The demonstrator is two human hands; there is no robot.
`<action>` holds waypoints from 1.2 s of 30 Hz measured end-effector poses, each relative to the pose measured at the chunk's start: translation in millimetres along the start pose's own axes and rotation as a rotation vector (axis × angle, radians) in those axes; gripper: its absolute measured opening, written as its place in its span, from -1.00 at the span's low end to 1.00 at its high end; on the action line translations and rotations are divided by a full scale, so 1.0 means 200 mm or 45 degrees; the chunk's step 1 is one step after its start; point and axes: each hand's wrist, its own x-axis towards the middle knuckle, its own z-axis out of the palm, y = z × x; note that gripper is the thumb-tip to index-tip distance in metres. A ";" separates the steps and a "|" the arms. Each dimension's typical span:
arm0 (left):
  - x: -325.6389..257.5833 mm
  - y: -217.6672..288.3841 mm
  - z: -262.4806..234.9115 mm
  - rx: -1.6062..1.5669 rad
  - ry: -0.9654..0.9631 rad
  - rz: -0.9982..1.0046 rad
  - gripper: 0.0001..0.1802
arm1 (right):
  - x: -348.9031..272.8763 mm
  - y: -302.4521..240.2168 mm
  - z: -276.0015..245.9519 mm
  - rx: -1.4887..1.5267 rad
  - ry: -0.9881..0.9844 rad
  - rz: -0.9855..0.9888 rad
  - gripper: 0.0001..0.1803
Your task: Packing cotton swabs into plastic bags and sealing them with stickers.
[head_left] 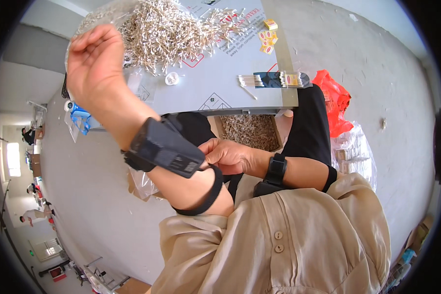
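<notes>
I'm raising my left hand (94,66), fingers loosely curled and empty, while my right hand (229,156) is pinching the black wrist device (167,148) strapped on my left forearm; rigid box, soft strap, best gripped at the strap. Beyond: grey table (220,88), swab pile (166,32), swab bundle (252,81), nothing blocking.
</notes>
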 end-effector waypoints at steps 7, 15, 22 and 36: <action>-0.06 0.20 0.06 0.075 -0.022 0.247 -0.92 | -0.16 -0.20 -0.07 -0.613 0.113 -0.091 -0.88; 0.03 0.08 -0.17 0.149 0.073 -0.022 -0.91 | -0.37 -0.27 0.23 -1.649 -0.017 -0.364 -0.92; 0.07 -0.03 -0.31 0.160 0.251 -0.061 -0.92 | -0.31 -0.16 0.29 -1.597 -0.233 -0.552 -0.89; 0.19 -0.08 -0.79 0.185 0.509 0.027 -0.91 | -0.21 -0.21 0.06 -1.427 -0.265 -0.497 -0.90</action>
